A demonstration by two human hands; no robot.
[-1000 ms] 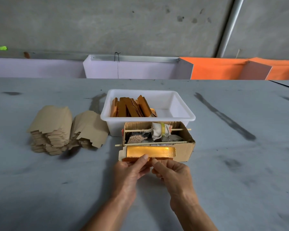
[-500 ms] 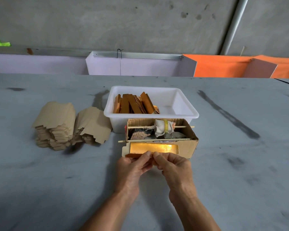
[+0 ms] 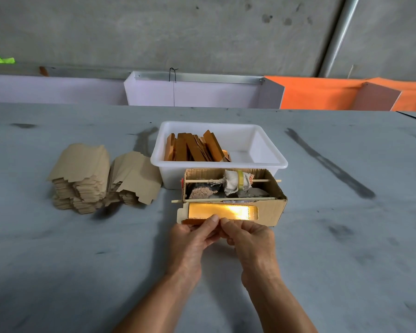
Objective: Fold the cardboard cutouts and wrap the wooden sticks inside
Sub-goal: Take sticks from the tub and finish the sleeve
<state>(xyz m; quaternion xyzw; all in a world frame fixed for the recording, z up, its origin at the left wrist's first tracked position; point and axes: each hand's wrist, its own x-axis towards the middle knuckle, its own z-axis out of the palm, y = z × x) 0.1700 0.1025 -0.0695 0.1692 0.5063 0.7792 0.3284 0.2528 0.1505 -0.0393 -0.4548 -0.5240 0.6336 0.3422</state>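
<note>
A cardboard cutout (image 3: 222, 212) with a shiny gold inner face stands against the front of a small brown box (image 3: 273, 207). My left hand (image 3: 192, 239) and my right hand (image 3: 249, 236) pinch its lower edge together, thumbs touching at the middle. Two thin wooden sticks (image 3: 226, 200) lie across the box top; the far one carries a cloth bundle (image 3: 237, 185). Two stacks of flat tan cutouts (image 3: 82, 176) sit on the left. Folded gold-orange pieces (image 3: 195, 149) stand in a white tub (image 3: 267, 162).
The grey table (image 3: 346, 236) stretches wide on both sides and bears dark smears. White and orange partition panels (image 3: 202, 92) line its far edge below a concrete wall. A metal pipe (image 3: 339, 37) runs up the wall at right.
My hands have stayed on the cutout's lower edge, fingertips drawn closer together. The view has tilted slightly, so everything sits a little higher in the frame.
</note>
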